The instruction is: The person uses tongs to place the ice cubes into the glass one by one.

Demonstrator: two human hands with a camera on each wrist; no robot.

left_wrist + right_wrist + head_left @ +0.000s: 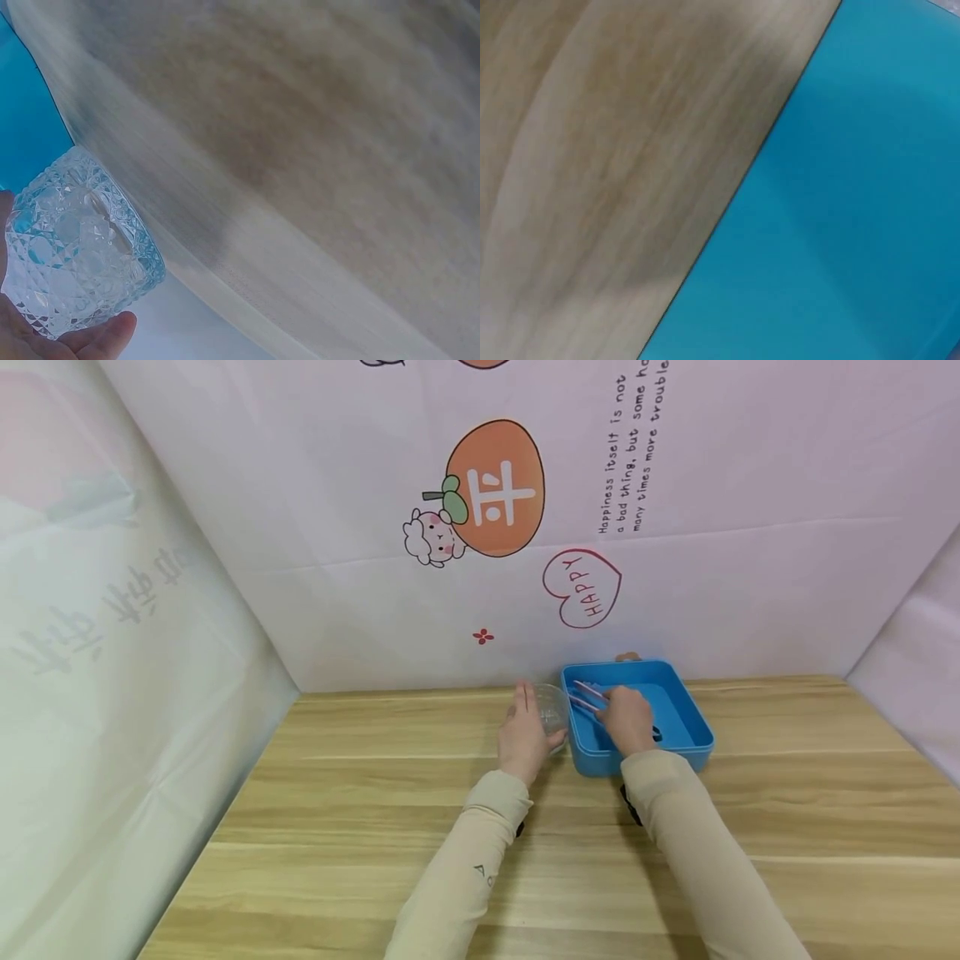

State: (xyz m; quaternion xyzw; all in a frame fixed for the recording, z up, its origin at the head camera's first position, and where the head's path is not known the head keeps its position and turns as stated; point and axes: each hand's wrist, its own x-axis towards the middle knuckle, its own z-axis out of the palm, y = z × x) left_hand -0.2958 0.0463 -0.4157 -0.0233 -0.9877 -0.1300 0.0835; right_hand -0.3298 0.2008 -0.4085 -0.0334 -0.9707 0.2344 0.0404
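Note:
A clear cut-glass bowl [552,710] with a diamond pattern stands on the table, close against the left side of a blue plastic box [703,746]. My left hand [522,739] grips the bowl from its left, thumb at the near side and fingers toward the wall; the patterned glass [79,247] fills the lower left of the left wrist view. Over the box's left part, my right hand [628,718] holds pale pink tongs [590,691], their two arms pointing left and spread a little apart. The right wrist view shows only the box's blue wall [840,225], not the hand.
The wooden table [360,793] runs back to a printed white cloth [360,618]. A small dark thing [657,734] shows beside the right wrist inside the box. Something brown [627,656] peeks out behind the box's back rim.

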